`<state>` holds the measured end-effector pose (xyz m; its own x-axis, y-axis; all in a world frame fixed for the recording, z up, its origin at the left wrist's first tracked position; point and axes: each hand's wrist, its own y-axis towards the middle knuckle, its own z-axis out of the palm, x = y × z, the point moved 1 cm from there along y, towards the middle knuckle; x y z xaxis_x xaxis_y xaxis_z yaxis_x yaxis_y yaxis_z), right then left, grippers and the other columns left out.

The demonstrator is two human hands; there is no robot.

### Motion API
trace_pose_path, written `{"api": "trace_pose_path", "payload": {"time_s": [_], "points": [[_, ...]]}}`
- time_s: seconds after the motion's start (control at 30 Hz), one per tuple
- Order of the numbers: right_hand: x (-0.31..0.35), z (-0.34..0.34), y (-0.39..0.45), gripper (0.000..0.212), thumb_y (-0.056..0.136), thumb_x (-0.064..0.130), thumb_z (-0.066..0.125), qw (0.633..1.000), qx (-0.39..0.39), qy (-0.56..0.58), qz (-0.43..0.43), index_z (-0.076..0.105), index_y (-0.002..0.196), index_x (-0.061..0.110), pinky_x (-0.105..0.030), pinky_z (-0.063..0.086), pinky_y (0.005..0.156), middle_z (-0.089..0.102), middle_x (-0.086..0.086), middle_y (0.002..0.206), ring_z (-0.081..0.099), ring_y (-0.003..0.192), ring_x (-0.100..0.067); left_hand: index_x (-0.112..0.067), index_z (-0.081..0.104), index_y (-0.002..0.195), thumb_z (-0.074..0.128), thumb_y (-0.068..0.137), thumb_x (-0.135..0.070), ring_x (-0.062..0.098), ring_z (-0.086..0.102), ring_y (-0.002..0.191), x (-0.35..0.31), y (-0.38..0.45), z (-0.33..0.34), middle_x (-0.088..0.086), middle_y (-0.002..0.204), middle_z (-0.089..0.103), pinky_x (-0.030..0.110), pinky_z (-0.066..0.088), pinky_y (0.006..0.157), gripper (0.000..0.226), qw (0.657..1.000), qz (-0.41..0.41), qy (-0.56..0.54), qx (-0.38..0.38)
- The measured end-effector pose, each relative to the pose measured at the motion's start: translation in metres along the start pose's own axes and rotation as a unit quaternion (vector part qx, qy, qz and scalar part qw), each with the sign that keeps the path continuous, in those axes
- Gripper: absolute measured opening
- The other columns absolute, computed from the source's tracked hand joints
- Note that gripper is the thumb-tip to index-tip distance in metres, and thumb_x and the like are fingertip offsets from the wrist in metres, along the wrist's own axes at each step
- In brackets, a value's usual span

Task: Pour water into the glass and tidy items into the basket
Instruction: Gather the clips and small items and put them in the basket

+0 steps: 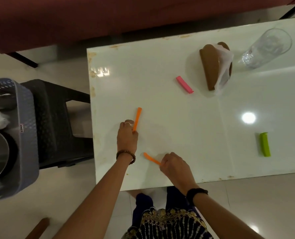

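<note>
Sitting off to the left on a black stool (pixel 57 107), the basket (pixel 25 135) is holding steel pots. On the white table (pixel 177 118), the left hand (pixel 127 138) is pinching an orange stick (pixel 137 119), the right hand (pixel 175 167) is pinching another orange piece (pixel 151 158), and the glass (pixel 267 48) is standing at the far right corner.

Left hand (pixel 127 135), right hand (pixel 175 167) each pinch orange clip piece on table (pixel 177 126).

Glossy white table (pixel 177 104), tiled floor (pixel 246 204)
</note>
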<state>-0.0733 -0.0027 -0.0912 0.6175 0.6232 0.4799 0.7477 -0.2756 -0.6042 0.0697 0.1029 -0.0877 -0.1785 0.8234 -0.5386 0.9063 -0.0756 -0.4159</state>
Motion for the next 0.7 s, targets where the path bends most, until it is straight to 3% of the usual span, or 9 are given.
{"api": "trace_pose_path", "payload": {"time_s": [0.13, 0.23, 0.3, 0.4, 0.53, 0.6, 0.7], "points": [[0.023, -0.016, 0.002, 0.009, 0.085, 0.019, 0.061, 0.968, -0.027, 0.239, 0.071, 0.067, 0.079, 0.013, -0.013, 0.045, 0.055, 0.066, 0.002, 0.079, 0.061, 0.069, -0.013, -0.006, 0.059, 0.105, 0.057, 0.08, 0.003, 0.022, 0.059, 0.077, 0.003, -0.005, -0.022, 0.016, 0.102, 0.06, 0.034, 0.055, 0.074, 0.027, 0.985, -0.084, -0.15, -0.037], [0.067, -0.026, 0.004, 0.009, 0.085, 0.019, 0.064, 0.947, -0.057, 0.315, 0.042, 0.067, 0.078, 0.017, -0.015, 0.046, 0.061, 0.067, 0.003, 0.077, 0.061, 0.07, -0.011, -0.009, 0.059, 0.108, 0.062, 0.083, -0.004, 0.006, 0.054, 0.071, 0.012, -0.018, -0.053, 0.005, 0.098, 0.059, 0.002, 0.047, 0.054, 0.025, 0.969, -0.077, -0.224, -0.076], [0.108, -0.024, 0.005, 0.007, 0.085, 0.02, 0.064, 0.939, -0.054, 0.338, 0.012, 0.066, 0.079, 0.019, -0.018, 0.047, 0.062, 0.068, 0.002, 0.079, 0.061, 0.071, -0.011, -0.014, 0.059, 0.107, 0.063, 0.083, -0.008, 0.003, 0.055, 0.073, 0.026, -0.027, -0.087, 0.001, 0.096, 0.059, -0.002, 0.043, 0.054, 0.025, 0.964, -0.061, -0.235, -0.111], [0.177, -0.012, 0.003, 0.005, 0.082, 0.021, 0.067, 0.929, -0.031, 0.367, -0.038, 0.065, 0.084, 0.018, -0.013, 0.046, 0.056, 0.069, 0.001, 0.078, 0.061, 0.066, -0.007, -0.023, 0.06, 0.1, 0.063, 0.081, -0.003, 0.012, 0.059, 0.075, 0.057, -0.038, -0.154, 0.01, 0.093, 0.062, 0.016, 0.051, 0.069, 0.028, 0.96, -0.011, -0.202, -0.193], [0.273, 0.025, -0.002, 0.018, 0.077, 0.02, 0.071, 0.934, 0.029, 0.329, -0.136, 0.058, 0.09, 0.021, -0.032, 0.05, 0.064, 0.068, 0.0, 0.07, 0.058, 0.061, -0.01, -0.012, 0.065, 0.104, 0.063, 0.077, -0.001, 0.025, 0.061, 0.079, 0.12, -0.048, -0.236, 0.016, 0.092, 0.062, 0.033, 0.048, 0.076, 0.029, 0.954, -0.039, -0.098, -0.279], [0.314, 0.048, -0.003, 0.024, 0.077, 0.021, 0.071, 0.937, 0.046, 0.289, -0.192, 0.051, 0.092, 0.023, -0.034, 0.051, 0.064, 0.069, -0.004, 0.072, 0.06, 0.063, -0.014, -0.009, 0.066, 0.105, 0.063, 0.076, -0.002, 0.031, 0.062, 0.083, 0.153, -0.048, -0.262, 0.018, 0.094, 0.063, 0.037, 0.047, 0.079, 0.03, 0.959, -0.074, -0.043, -0.269], [0.35, 0.078, 0.002, 0.023, 0.081, 0.021, 0.066, 0.949, 0.012, 0.189, -0.253, 0.048, 0.095, 0.021, -0.023, 0.041, 0.054, 0.068, -0.002, 0.073, 0.062, 0.068, -0.018, -0.003, 0.066, 0.104, 0.064, 0.078, -0.004, 0.035, 0.062, 0.087, 0.185, -0.038, -0.272, 0.021, 0.097, 0.063, 0.043, 0.05, 0.081, 0.026, 0.971, -0.096, -0.004, -0.22]]}}
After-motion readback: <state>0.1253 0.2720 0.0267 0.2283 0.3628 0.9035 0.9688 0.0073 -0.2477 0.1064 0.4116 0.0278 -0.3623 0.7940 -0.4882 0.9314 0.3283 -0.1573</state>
